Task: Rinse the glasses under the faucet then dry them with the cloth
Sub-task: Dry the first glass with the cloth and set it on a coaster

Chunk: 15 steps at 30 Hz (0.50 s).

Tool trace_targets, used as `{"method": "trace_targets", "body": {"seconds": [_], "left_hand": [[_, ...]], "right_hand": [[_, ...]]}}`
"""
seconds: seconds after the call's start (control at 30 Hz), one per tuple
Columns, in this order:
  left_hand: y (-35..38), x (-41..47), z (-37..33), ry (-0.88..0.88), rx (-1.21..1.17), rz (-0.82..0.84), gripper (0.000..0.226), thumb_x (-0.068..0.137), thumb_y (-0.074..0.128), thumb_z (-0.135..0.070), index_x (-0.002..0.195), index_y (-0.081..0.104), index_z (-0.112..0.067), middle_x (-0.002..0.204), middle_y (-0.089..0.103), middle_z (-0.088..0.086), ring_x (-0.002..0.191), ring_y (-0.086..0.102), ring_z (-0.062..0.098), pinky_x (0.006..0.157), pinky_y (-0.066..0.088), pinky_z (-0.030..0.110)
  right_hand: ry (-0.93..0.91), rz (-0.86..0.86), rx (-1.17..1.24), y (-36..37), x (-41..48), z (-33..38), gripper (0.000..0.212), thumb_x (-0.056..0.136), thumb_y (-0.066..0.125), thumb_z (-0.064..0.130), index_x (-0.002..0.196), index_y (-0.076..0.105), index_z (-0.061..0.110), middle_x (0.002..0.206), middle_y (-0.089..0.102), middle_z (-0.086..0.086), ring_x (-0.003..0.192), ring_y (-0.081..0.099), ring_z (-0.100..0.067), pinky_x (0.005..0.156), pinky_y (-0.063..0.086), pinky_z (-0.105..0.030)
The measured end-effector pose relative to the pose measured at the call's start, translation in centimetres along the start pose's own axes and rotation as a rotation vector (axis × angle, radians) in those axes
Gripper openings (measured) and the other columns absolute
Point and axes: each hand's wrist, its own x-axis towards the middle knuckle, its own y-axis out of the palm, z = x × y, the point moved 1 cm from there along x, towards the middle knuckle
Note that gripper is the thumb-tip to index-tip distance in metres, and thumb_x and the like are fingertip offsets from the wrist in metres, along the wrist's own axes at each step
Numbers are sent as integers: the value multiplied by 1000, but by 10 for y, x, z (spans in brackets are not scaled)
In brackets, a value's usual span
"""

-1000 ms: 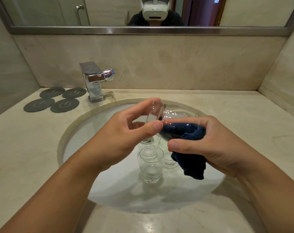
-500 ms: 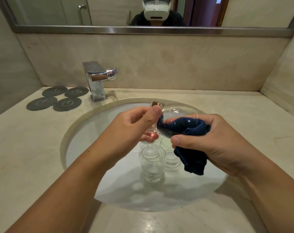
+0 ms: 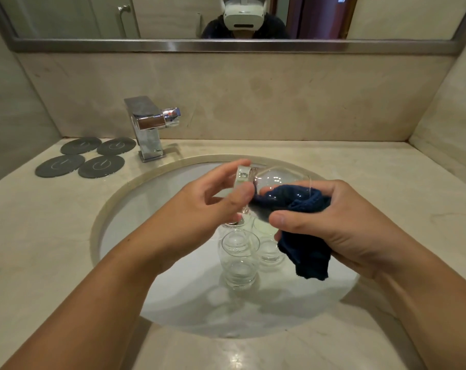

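Over the sink, a clear glass (image 3: 277,180) lies on its side, base to the left. My left hand (image 3: 208,209) pinches its thick base between thumb and fingers. A dark blue cloth (image 3: 304,225) is stuffed into the glass's mouth and hangs down below it. My right hand (image 3: 341,222) grips the cloth and the rim of the glass. Below them, two more clear glasses stand upright in the white sink basin (image 3: 151,209): the nearer glass (image 3: 240,260) and another glass (image 3: 269,252) partly hidden behind the cloth. The chrome faucet (image 3: 149,126) at the back left shows no water running.
Several grey round coasters (image 3: 85,157) lie on the beige counter (image 3: 39,236) left of the faucet. A mirror (image 3: 226,17) runs along the back wall. Side walls close the counter in on the left and right.
My left hand's fingers have shifted round the base of the glass, turning it a little. My right hand keeps the cloth inside the glass. The view has drifted slightly.
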Motion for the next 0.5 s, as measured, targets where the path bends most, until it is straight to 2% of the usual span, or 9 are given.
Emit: {"method": "trace_targets", "body": {"seconds": [0.1,0.2,0.3,0.4,0.5], "left_hand": [[5,3,1,-108,-103,-59,78,77,58,-84,134,69,-32,125,78,-3,95,76,18,83,60,28],[5,5,4,-77,-31,-112,60,85,62,-76,118,77,-28,115,80,1,81,72,13,77,58,27],[4,4,5,-16,-35,-40,47,91,65,-66,121,77,-32,121,78,4,99,73,17,88,58,32],[2,2,5,18,13,20,59,86,70,-61,142,62,-41,141,68,-1,122,72,23,108,56,49],[-2,1,4,7,74,34,67,83,74,-63,147,53,-55,155,57,-5,129,68,21,113,53,52]], "right_hand": [[-27,-12,-42,-1,2,-1,30,70,90,17,98,84,19,74,63,-26,68,61,-38,67,49,-51],[-34,-16,-72,0,2,-1,34,64,95,20,97,86,23,75,68,-21,68,62,-34,71,51,-48],[-21,-3,-80,0,1,-1,35,65,93,19,99,86,24,89,73,-30,71,62,-31,76,52,-48],[4,-1,-39,-1,1,-1,34,70,92,19,103,85,20,110,65,-44,70,61,-32,75,51,-50],[31,0,-3,-3,1,-2,33,72,88,22,104,83,15,108,61,-50,65,60,-34,71,49,-53]]}}
